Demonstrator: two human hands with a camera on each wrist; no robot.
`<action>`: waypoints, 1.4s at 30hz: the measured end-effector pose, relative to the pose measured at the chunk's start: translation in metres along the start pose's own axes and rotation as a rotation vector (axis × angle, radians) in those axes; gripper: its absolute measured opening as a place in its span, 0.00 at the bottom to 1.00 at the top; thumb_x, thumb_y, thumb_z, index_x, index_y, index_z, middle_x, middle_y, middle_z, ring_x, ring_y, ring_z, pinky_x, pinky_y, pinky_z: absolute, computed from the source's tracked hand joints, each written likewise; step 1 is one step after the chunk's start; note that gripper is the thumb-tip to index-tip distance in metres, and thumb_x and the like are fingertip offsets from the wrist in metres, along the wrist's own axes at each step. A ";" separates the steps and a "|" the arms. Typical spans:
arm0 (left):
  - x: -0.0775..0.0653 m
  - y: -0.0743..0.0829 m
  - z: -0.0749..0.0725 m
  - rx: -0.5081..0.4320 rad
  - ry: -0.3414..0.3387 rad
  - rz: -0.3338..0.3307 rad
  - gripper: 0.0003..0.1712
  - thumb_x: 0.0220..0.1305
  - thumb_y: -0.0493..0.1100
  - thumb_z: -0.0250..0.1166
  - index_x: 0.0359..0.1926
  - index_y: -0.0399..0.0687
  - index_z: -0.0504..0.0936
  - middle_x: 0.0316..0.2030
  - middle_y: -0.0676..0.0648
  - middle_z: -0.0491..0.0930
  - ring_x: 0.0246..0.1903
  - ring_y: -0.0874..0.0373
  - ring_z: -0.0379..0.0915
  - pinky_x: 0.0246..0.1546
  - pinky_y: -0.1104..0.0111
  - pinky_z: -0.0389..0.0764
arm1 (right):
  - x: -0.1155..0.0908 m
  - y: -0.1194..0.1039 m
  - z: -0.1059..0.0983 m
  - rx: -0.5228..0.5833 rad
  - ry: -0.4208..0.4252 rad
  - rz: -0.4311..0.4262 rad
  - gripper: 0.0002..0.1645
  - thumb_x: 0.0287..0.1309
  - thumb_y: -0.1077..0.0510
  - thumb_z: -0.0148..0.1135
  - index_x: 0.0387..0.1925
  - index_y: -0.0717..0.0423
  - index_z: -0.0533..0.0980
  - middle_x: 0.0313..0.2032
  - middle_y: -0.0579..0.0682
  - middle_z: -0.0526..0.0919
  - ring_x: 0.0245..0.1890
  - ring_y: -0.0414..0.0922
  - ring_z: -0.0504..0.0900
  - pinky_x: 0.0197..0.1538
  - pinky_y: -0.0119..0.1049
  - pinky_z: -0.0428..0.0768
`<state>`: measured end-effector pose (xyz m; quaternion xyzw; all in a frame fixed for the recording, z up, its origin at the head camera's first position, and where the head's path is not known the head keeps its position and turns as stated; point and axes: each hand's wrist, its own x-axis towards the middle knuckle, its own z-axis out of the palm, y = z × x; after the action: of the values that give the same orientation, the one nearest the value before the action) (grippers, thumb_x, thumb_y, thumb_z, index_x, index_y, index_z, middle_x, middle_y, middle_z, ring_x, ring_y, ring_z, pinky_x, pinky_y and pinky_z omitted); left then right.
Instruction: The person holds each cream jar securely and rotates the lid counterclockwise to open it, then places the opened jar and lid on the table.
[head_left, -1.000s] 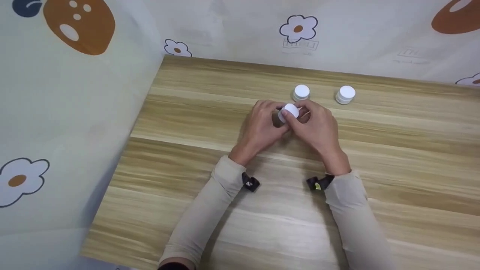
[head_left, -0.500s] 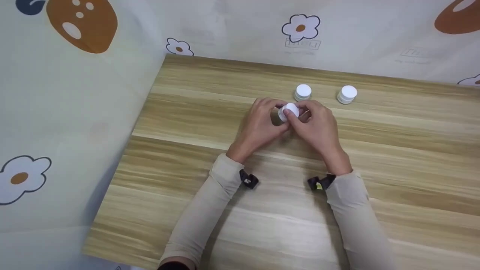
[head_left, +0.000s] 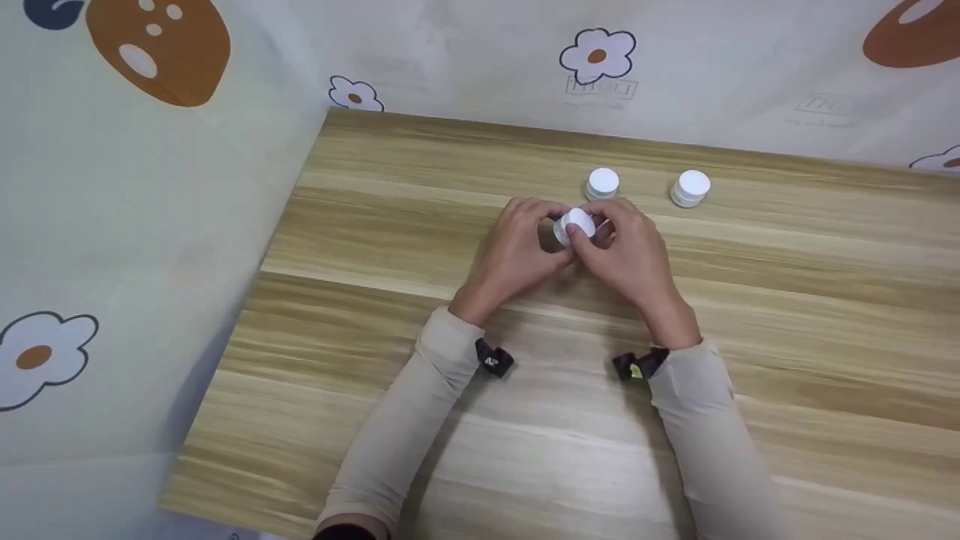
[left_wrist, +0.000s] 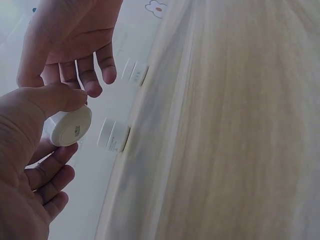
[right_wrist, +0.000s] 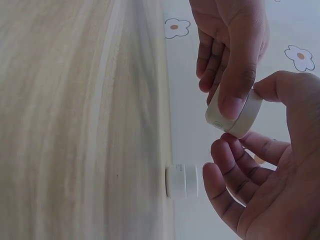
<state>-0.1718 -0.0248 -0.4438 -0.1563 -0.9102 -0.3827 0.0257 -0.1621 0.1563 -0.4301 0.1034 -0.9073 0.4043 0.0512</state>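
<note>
Both hands hold a small white screw-lid jar [head_left: 574, 226] above the table, tilted with its lid up and to the right in the head view. My left hand [head_left: 517, 244] grips the body, its thumb [right_wrist: 232, 102] lying along the side in the right wrist view. My right hand [head_left: 630, 247] pinches the lid [right_wrist: 248, 117] at its rim between thumb and fingers. The jar's round base [left_wrist: 74, 129] with a small dark print faces the left wrist camera.
Two more white lidded jars stand upright beyond the hands: one jar [head_left: 602, 184] just behind them, another jar [head_left: 691, 188] farther right. The wood-grain table [head_left: 375, 217] meets a flower-printed wall covering [head_left: 465, 67] at its back and left.
The hands keep hold of the jar in nearly the same place. The right fingers and thumb have shifted slightly on the lid, and the jar leans a little more.
</note>
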 end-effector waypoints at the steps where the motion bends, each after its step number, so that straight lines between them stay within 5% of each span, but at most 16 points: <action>1: 0.000 0.000 0.000 0.003 -0.003 -0.003 0.29 0.59 0.52 0.78 0.60 0.50 0.86 0.58 0.50 0.87 0.63 0.54 0.75 0.70 0.63 0.74 | 0.000 0.000 0.000 -0.001 -0.004 0.002 0.20 0.65 0.53 0.69 0.53 0.60 0.84 0.45 0.58 0.85 0.41 0.52 0.82 0.46 0.42 0.76; 14: -0.002 0.005 -0.003 0.016 -0.004 0.008 0.27 0.60 0.54 0.76 0.59 0.51 0.87 0.57 0.52 0.88 0.62 0.55 0.76 0.69 0.65 0.75 | 0.000 0.000 -0.001 -0.044 0.063 0.062 0.27 0.64 0.39 0.71 0.52 0.56 0.84 0.38 0.56 0.87 0.39 0.51 0.84 0.43 0.42 0.76; 20: -0.002 0.005 -0.002 0.043 -0.018 0.000 0.28 0.60 0.54 0.76 0.61 0.52 0.86 0.59 0.52 0.87 0.63 0.55 0.76 0.69 0.63 0.75 | -0.001 -0.001 0.000 -0.027 0.059 0.041 0.24 0.64 0.41 0.72 0.46 0.57 0.85 0.38 0.56 0.84 0.38 0.49 0.80 0.43 0.40 0.73; 33: -0.002 0.005 -0.004 0.040 -0.031 -0.019 0.29 0.59 0.55 0.78 0.60 0.55 0.86 0.61 0.52 0.86 0.64 0.55 0.75 0.69 0.61 0.75 | -0.001 -0.002 -0.002 0.063 -0.011 -0.007 0.20 0.66 0.54 0.69 0.54 0.61 0.83 0.46 0.60 0.82 0.43 0.52 0.79 0.50 0.43 0.75; 42: -0.001 0.006 -0.005 0.039 -0.028 -0.019 0.31 0.59 0.55 0.78 0.62 0.53 0.85 0.61 0.52 0.86 0.65 0.55 0.74 0.70 0.62 0.74 | 0.000 -0.002 -0.002 0.068 -0.015 0.006 0.25 0.66 0.49 0.71 0.57 0.61 0.80 0.47 0.60 0.83 0.45 0.54 0.83 0.52 0.45 0.78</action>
<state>-0.1691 -0.0252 -0.4366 -0.1526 -0.9192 -0.3627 0.0126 -0.1612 0.1569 -0.4272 0.1052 -0.8937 0.4343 0.0397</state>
